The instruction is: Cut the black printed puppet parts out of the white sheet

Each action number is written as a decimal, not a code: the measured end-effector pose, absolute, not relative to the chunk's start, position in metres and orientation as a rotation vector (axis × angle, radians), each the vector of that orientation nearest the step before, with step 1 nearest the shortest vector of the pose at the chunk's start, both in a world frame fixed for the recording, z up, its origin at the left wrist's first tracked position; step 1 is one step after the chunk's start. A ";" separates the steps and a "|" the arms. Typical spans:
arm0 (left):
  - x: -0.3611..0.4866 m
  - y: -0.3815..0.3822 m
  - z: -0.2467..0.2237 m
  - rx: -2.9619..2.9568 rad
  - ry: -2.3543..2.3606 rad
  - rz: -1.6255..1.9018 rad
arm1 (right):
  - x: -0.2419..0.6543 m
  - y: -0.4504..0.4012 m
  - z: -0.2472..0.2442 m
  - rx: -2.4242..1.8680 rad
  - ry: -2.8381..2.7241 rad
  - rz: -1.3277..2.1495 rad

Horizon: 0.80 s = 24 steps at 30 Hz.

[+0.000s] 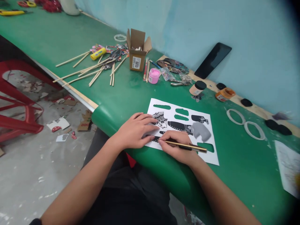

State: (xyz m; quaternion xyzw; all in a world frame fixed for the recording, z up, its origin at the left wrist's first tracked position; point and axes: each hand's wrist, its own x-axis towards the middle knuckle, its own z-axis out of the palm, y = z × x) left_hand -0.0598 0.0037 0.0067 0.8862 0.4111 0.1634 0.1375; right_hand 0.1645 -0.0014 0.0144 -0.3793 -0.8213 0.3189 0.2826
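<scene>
A white sheet point(194, 109) with black printed figures and several cut-out holes lies on the green tabletop. My left hand point(137, 131) rests flat on its left edge, fingers spread, beside a printed crowned head point(160, 120). In my right hand point(178, 145) is a gold and black pen-like tool point(194, 147), its tip hidden near my fingertips at the sheet's lower left. A smooth grey piece point(202, 132) lies on the sheet just above my right hand.
Behind the sheet stand a cardboard box point(137, 62), a pink jar point(154, 76), a black-lidded jar point(198, 88) and an orange jar point(225, 94). Sticks point(82, 72) and a yellow glue tube point(98, 53) lie back left. A phone point(212, 61) leans on the wall.
</scene>
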 end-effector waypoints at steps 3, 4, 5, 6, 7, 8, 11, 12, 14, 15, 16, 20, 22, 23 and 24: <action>-0.059 0.003 0.007 2.539 1.210 0.475 | 0.163 -0.002 0.014 -1.022 -2.242 0.812; -0.058 0.003 0.006 2.536 1.215 0.473 | 0.164 -0.002 0.014 -1.022 -2.250 0.809; -0.058 0.003 0.006 2.535 1.219 0.471 | 0.164 -0.001 0.013 -1.019 -2.256 0.816; -0.058 0.003 0.006 2.536 1.221 0.468 | 0.165 0.000 0.013 -1.013 -2.261 0.831; -0.058 0.003 0.006 2.537 1.223 0.466 | 0.166 0.001 0.013 -1.003 -2.264 0.848; -0.058 0.003 0.006 2.537 1.224 0.466 | 0.166 0.002 0.012 -0.993 -2.267 0.862; -0.059 0.004 0.005 2.534 1.221 0.469 | 0.167 0.003 0.011 -0.975 -2.276 0.886; -0.059 0.004 0.005 2.534 1.219 0.472 | 0.167 0.004 0.011 -0.973 -2.277 0.890; -0.060 0.005 0.005 2.533 1.213 0.479 | 0.168 0.004 0.010 -0.971 -2.276 0.900; -0.060 0.005 0.004 2.534 1.209 0.484 | 0.168 0.004 0.010 -0.968 -2.273 0.905; -0.060 0.005 0.004 2.534 1.206 0.489 | 0.168 0.004 0.009 -0.963 -2.271 0.909; -0.060 0.005 0.003 2.532 1.199 0.505 | 0.169 0.004 0.008 -0.947 -2.273 0.912; -0.059 0.005 0.003 2.531 1.199 0.505 | 0.168 0.005 0.009 -0.945 -2.277 0.911; -0.059 0.005 0.003 2.530 1.198 0.505 | 0.168 0.005 0.009 -0.944 -2.279 0.912; -0.059 0.005 0.003 2.530 1.198 0.505 | 0.168 0.005 0.010 -0.942 -2.280 0.915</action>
